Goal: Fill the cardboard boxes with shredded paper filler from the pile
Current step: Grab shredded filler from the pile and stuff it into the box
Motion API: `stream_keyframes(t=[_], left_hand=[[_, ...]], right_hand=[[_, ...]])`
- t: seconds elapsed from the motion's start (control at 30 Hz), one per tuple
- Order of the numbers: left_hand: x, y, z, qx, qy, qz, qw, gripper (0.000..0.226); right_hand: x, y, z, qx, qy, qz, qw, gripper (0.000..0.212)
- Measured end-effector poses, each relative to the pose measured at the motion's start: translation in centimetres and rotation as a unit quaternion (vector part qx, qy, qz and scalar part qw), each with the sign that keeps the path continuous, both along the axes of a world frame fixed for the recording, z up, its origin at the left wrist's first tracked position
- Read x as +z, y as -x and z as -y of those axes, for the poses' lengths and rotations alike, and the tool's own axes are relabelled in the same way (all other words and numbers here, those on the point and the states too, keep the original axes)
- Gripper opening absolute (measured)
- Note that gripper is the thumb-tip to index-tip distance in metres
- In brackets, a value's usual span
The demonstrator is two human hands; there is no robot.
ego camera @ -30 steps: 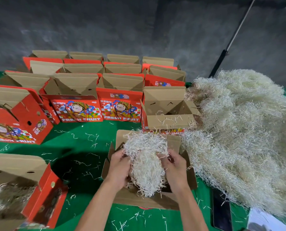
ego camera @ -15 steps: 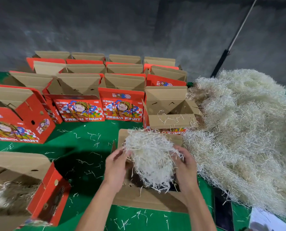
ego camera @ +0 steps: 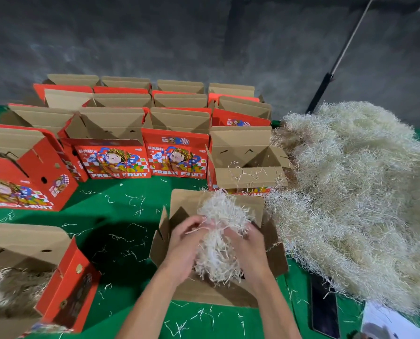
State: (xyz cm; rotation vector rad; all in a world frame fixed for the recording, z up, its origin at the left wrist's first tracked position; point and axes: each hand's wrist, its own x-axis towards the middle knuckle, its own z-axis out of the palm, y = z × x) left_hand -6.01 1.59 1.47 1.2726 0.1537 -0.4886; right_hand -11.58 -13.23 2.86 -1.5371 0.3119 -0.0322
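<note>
Where half a second ago the hands stood apart at the sides of the clump, the left hand (ego camera: 184, 238) and right hand (ego camera: 246, 243) have now drawn close together, fingers curled into the wad of shredded paper filler (ego camera: 220, 237) and pressing it down into the open cardboard box (ego camera: 228, 296) on the green counter (ego camera: 111, 216). Judging by this, the box is nearly packed. Both forearms reach forward and converge over the box. To the right, the big filler pile (ego camera: 355, 192) remains; the red fruit boxes (ego camera: 177, 155) behind await filling.
</note>
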Motion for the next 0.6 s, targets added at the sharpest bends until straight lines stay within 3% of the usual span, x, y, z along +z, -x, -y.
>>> stream_keyframes(t=[0.07,0.13,0.2,0.27,0.37,0.47,0.53,0.6], left_hand=[[-0.2,-1.3,-1.9,0.104,-0.02,-0.01,0.994,0.028],[-0.7,-2.6,-3.7,0.115,0.064,-0.027,0.991,0.027],[-0.4,-1.9,-2.8,0.009,0.112,-0.028,0.993,0.048],[-0.7,-0.5,-0.4,-0.072,0.096,-0.029,0.992,0.058],[0.0,-1.0,0.0,0.047,-0.006,-0.032,0.998,0.038],[0.7,-2.5,-2.3,0.139,0.001,-0.002,0.99,0.021],[0.9,-2.0,-1.9,0.1,0.031,0.007,0.994,0.024],[0.7,-0.7,-0.3,-0.008,0.038,-0.007,0.999,0.041]], right_hand=[[0.1,0.1,2.1,-0.092,0.023,0.007,0.995,0.019],[-0.9,0.4,4.3,-0.155,0.005,-0.021,0.988,0.025],[-0.7,0.8,3.5,-0.068,-0.009,-0.05,0.996,0.028],[0.0,0.7,0.9,0.036,0.009,-0.063,0.997,0.019],[0.2,0.3,0.8,-0.007,0.035,-0.004,0.999,0.025],[-0.5,0.5,4.1,-0.115,-0.001,0.0,0.993,0.023],[-1.0,0.7,4.0,-0.119,-0.019,-0.026,0.992,0.014],[-0.9,0.2,1.9,0.001,0.037,-0.023,0.999,0.017]])
